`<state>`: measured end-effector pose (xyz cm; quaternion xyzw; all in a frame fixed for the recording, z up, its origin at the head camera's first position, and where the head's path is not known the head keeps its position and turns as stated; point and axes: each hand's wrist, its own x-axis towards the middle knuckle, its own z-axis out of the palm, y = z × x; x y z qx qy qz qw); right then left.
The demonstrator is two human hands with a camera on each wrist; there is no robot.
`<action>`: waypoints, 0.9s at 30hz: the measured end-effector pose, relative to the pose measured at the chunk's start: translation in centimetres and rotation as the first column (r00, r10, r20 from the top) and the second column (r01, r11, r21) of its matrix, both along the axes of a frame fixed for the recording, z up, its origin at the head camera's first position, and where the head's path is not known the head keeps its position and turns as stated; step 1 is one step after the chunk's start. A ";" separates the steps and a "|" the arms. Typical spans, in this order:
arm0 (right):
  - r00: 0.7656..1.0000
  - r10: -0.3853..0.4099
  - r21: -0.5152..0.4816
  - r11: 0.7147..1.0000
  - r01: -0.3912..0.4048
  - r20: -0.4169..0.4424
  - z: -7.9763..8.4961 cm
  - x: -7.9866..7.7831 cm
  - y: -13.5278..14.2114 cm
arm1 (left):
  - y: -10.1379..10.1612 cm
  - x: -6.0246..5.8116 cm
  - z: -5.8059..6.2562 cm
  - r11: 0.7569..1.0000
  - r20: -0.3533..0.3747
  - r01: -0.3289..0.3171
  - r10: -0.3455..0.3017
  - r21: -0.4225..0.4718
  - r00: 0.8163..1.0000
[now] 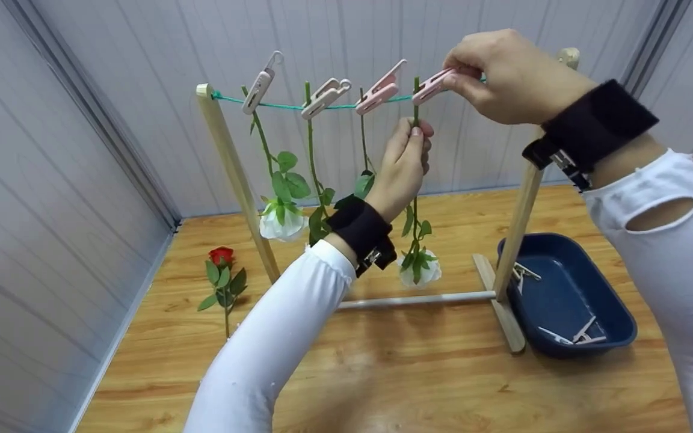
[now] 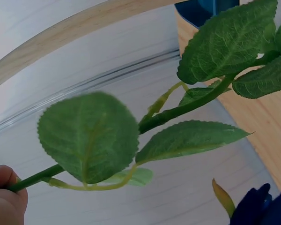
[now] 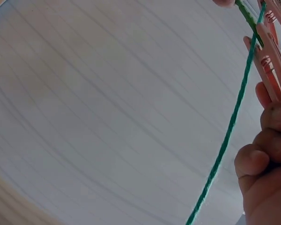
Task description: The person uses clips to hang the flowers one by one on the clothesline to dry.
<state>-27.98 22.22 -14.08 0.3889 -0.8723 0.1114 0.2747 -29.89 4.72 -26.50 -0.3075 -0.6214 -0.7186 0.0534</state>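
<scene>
My left hand (image 1: 403,162) pinches the green stem (image 2: 40,177) of a white artificial rose (image 1: 421,270), which hangs head down. The stem's top end stands at the green cord (image 1: 340,107). There my right hand (image 1: 509,75) pinches the handles of a pink clothespin (image 1: 432,86) between thumb and fingers. In the right wrist view, the clothespin's (image 3: 267,70) front end meets the cord and the stem. Left along the cord, another pink clothespin (image 1: 376,98) and two paler ones (image 1: 324,98) hold other stems; the flower heads nearest my left arm are partly hidden.
Wooden posts (image 1: 235,168) carry the cord, joined low down by a pale crossbar (image 1: 425,300). A dark blue tub (image 1: 563,294) with several clothespins stands at the right. A red rose (image 1: 221,257) lies on the wooden table (image 1: 418,385) at the left. Pale walls stand behind.
</scene>
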 end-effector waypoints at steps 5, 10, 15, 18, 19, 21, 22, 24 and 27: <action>0.993 -0.056 0.034 0.998 0.053 0.101 0.5 -0.2 0.0 | 0.1 -0.1 -0.1 1.000 0.006 0.001 -0.001 0.000 1.000; 0.982 -0.106 0.086 0.992 0.094 0.159 1.1 -0.6 0.1 | 0.2 -0.1 -0.1 1.000 0.008 -0.002 0.002 0.002 1.000; 0.976 -0.116 0.114 0.989 0.096 0.187 1.3 -0.7 0.2 | 0.1 -0.1 -0.1 1.000 0.006 -0.002 0.002 0.005 1.000; 0.973 -0.115 0.110 0.989 0.094 0.198 1.3 -0.8 0.3 | 0.1 -0.1 -0.1 1.000 0.002 -0.002 0.002 0.007 1.000; 0.973 -0.116 0.106 0.990 0.096 0.201 1.3 -0.8 0.3 | 0.1 -0.1 -0.1 1.000 -0.001 -0.002 0.002 0.007 1.000; 0.976 -0.104 0.086 0.992 0.089 0.193 1.2 -0.8 0.3 | 0.1 -0.1 -0.2 1.000 0.000 0.004 -0.004 0.009 1.000; 0.978 -0.096 0.074 0.994 0.084 0.186 1.2 -0.8 0.3 | 0.1 -0.1 -0.2 1.000 -0.001 0.006 -0.006 0.009 1.000; 0.981 -0.085 0.057 0.995 0.076 0.173 1.1 -0.8 0.3 | 0.0 -0.1 -0.2 1.000 -0.003 0.011 -0.011 0.009 1.000; 0.986 -0.072 0.044 0.997 0.066 0.153 0.9 -0.9 0.3 | -0.1 -0.1 -0.3 1.000 -0.003 0.016 -0.016 0.004 1.000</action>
